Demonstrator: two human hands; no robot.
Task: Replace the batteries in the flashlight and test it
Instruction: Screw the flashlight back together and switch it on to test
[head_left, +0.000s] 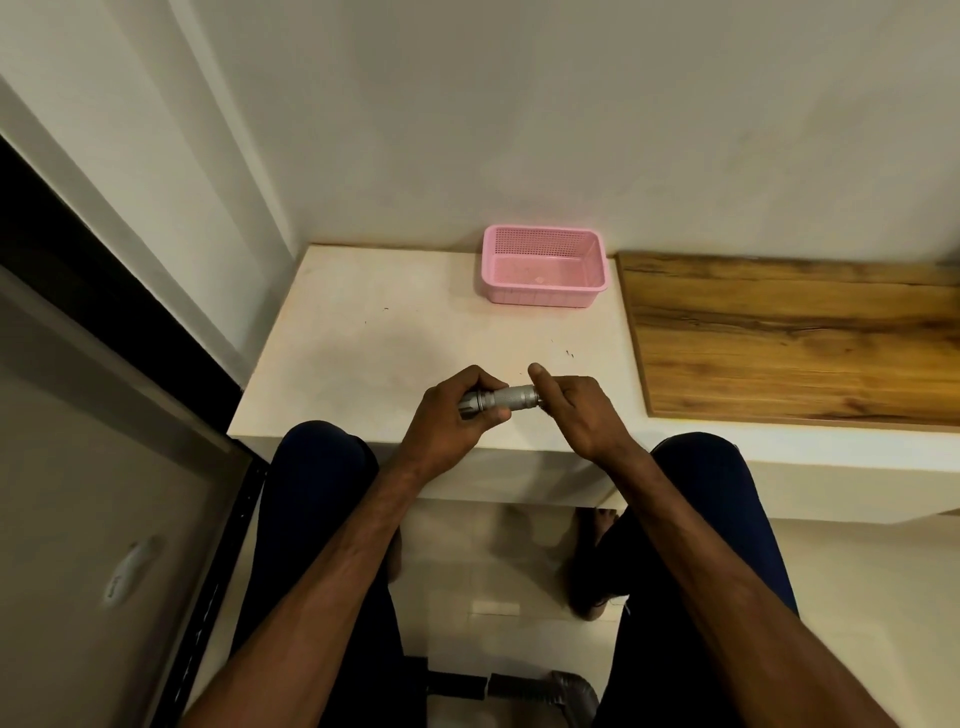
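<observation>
A small silver metal flashlight (511, 397) with a knurled body lies level between my two hands, just above the near edge of the white table (374, 332). My left hand (457, 410) wraps around its wider head end on the left. My right hand (576, 410) closes on the tail end, with the thumb raised above the body. The tail end itself is hidden inside my right hand. No loose batteries show.
A pink plastic basket (543, 265) stands at the back of the table against the wall. A wooden board (789, 338) covers the counter to the right. A dark door frame (104, 322) runs along the left. My knees sit under the table's front edge.
</observation>
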